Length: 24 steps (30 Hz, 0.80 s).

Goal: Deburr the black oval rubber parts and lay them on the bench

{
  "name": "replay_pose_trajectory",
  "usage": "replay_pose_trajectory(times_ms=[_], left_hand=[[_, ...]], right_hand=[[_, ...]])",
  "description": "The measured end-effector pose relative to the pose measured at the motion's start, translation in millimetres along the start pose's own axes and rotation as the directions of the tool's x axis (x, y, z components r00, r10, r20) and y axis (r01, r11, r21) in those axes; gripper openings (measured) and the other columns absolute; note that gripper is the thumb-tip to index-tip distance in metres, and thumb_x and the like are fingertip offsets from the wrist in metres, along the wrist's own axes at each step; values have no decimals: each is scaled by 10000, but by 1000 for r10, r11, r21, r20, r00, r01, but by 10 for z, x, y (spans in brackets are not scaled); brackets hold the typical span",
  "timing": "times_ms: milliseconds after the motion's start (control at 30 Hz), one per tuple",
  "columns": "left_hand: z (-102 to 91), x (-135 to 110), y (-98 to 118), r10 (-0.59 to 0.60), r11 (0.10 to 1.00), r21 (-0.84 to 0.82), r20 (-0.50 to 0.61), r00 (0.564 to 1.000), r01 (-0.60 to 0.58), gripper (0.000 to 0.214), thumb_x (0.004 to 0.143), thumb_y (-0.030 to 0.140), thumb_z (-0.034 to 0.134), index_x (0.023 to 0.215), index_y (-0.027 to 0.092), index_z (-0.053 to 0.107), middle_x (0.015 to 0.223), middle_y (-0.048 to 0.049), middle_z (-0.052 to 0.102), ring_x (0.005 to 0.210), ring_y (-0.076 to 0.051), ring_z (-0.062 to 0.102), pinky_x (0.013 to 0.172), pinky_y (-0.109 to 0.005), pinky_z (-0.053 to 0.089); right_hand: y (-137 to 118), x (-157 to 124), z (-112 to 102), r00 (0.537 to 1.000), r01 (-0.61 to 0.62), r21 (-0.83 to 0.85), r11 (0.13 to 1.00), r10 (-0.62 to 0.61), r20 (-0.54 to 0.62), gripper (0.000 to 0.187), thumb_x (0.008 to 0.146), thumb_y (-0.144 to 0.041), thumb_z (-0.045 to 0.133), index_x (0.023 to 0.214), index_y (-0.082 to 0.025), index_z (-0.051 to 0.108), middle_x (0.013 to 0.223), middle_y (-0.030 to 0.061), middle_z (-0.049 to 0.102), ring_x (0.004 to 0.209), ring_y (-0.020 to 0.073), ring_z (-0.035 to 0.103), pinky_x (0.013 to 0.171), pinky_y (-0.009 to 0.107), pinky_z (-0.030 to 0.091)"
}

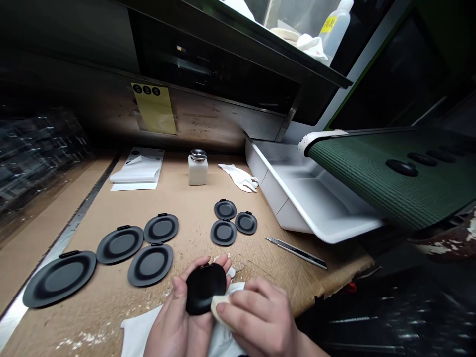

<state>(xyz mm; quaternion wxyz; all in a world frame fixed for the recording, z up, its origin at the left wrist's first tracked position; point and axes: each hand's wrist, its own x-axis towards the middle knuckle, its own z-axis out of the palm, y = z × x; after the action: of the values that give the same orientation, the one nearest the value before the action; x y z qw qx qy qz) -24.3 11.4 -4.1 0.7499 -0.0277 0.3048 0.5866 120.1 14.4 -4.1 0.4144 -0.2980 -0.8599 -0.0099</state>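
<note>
My left hand [174, 320] is closed round a black rounded plastic lid [205, 287], cradling it in the palm with a small hinge tab at its top edge. In the fingers of my right hand [264, 312] is a cream-coloured pad [218, 305], pressed to the lid's lower right edge. Whether the pad is sponge or folded cloth I cannot tell. A white cloth [139, 329] lies beneath both hands. Several similar black lids [149, 265] lie flat at the left, and three smaller ones [223, 232] sit grouped beyond my hands.
Cardboard [186, 203] covers the bench. On it are a pump-top bottle [198, 171], white gloves [240, 177], papers [139, 171] and a utility knife [297, 252]. A grey tray [297, 203] stands below a green conveyor belt [372, 173] carrying black parts. Clear plastic trays [37, 153] are stacked left.
</note>
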Motion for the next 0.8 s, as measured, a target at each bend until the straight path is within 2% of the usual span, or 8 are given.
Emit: replay_pose_trajectory(times_ms=[133,233,333,400,467,533,633,800], left_hand=[[-4,16,-9,15,1000,9,38,999,-16,325,830,410,481,983,155,612,1132,-171,635,1075,-278,567,881,-357,477],[34,-3,-20,96,993,72,11,995,-97,264,862,308,453,995,132,597,1085,-177,656,1048,-276,585,868,-374,491],[64,-34,-25,150,977,149,8,989,-150,261,866,266,445,1023,98,570,1096,-236,634,1065,-310,569,872,-415,489],[62,-39,-24,132,982,132,17,991,-134,276,873,268,433,1047,94,556,1121,-247,617,1088,-311,552,880,-406,487],[41,-26,-25,92,992,82,23,995,-94,297,877,299,423,1069,110,549,1142,-233,612,1107,-296,541,877,-369,491],[9,-2,-29,50,998,41,21,999,-51,317,879,329,414,1092,134,546,1161,-214,607,1118,-280,536,867,-338,497],[-30,31,-37,0,1000,12,11,1000,0,334,869,364,427,1107,166,552,1165,-181,615,1112,-273,542,862,-330,499],[-26,39,-40,10,1000,0,48,999,-10,314,841,368,488,1036,148,597,1122,-147,645,1106,-260,547,894,-322,476]], right_hand=[[153,187,-33,997,-53,6,999,53,49,268,804,-110,524,1051,-165,612,831,40,671,709,149,546,615,280,461],[302,283,-100,988,-152,23,988,152,4,258,799,-104,552,1034,-190,614,870,31,671,748,151,566,671,293,462],[350,235,-173,926,-364,57,929,368,-84,214,806,-127,571,995,-217,618,888,26,661,794,152,579,718,291,467],[289,136,-199,904,-414,48,909,417,-97,231,797,-110,578,999,-219,613,873,24,656,782,149,575,717,288,467],[168,32,-192,933,-350,49,935,353,-67,276,784,-70,568,1023,-203,604,859,28,654,761,147,563,700,287,466],[38,-35,-155,976,-218,77,973,220,-7,311,779,-60,549,1067,-173,591,864,43,656,743,153,543,672,291,468],[-49,-27,-83,995,-74,61,995,70,68,297,788,-111,536,1076,-152,597,843,50,664,699,163,508,608,296,460],[182,182,-42,996,-52,-7,999,52,69,285,799,-113,531,1067,-177,604,850,35,671,709,152,541,618,292,456]])
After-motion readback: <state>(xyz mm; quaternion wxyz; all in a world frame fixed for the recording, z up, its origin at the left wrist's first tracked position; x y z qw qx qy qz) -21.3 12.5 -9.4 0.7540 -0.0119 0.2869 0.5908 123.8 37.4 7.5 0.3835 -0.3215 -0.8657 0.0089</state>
